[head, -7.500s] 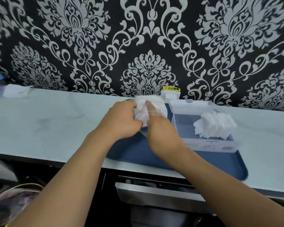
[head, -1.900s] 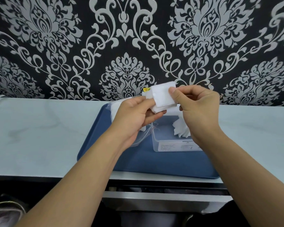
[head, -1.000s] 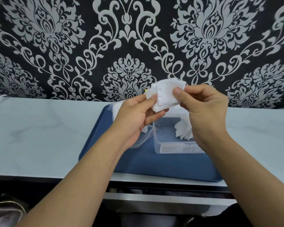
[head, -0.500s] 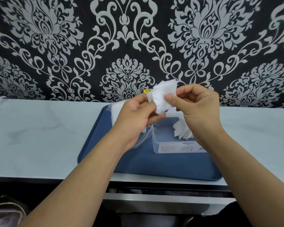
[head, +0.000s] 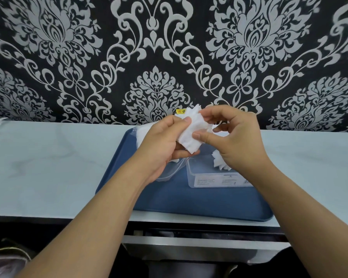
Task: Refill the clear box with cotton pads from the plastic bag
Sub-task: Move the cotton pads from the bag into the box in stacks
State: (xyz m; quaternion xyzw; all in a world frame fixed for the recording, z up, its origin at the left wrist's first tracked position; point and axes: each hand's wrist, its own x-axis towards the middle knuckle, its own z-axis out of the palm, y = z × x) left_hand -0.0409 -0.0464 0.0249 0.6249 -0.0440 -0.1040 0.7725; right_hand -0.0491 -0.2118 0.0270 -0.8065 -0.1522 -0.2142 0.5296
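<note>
Both hands have turned the stack of cotton pads (head: 191, 133) so it now tilts, fanned, between them. Left hand (head: 165, 141) and right hand (head: 233, 137) each pinch it, thumb against fingers. Below the right hand sits the clear box (head: 213, 177), pads inside; under the left lies the plastic bag (head: 169, 173).

A small yellow sticker (head: 180, 111) on the wall shows a warning triangle and the character 小; the white label (head: 219, 180) on the clear plastic box (head: 193, 177) carries print too small to read.
</note>
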